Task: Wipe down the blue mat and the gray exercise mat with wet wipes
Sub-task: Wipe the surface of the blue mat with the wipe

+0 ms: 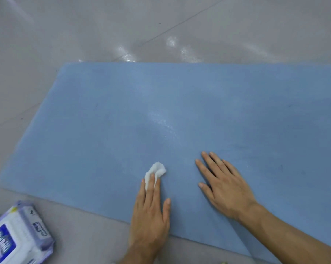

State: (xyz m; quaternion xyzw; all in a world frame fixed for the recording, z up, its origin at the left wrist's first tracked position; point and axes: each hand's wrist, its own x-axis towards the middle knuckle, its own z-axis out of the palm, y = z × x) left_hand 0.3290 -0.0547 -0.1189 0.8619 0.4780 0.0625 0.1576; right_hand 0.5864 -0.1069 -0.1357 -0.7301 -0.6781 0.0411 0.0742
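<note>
Blue mat: the blue mat (208, 103) lies flat on the floor and fills the middle and the 3 o'clock side of the view; its right end runs out of the picture, and its left end stops short of the 9 o'clock edge.
Floor: a pale gray tiled floor (75, 29) surrounds the mat, with shiny spots just past the mat's far edge toward 12 o'clock.
Sheen on mat: a glistening streak (164, 124) shows near the mat's centre, at 12 o'clock from the wipe.
Wet wipe: a crumpled white wet wipe (158, 168) sits on the mat near its front edge, at about 6 o'clock from the mat's centre.
Left hand: the left hand (150, 212) reaches in from 6 o'clock, palm down, fingers (151, 182) straight and lying over the near part of the wipe, pressing it onto the mat; the thumb is held out to the side. The heel of the hand is over the mat's front edge.
Right hand: the right hand (225, 187) comes in from 4 o'clock and rests flat on the mat, fingers spread and straight, holding nothing. It is near the wipe, at 3 o'clock from it, not touching it.
Pack of wipes: a white and purple pack of wipes (18, 233) lies on the floor at 7 o'clock, apart from the mat's front edge.
</note>
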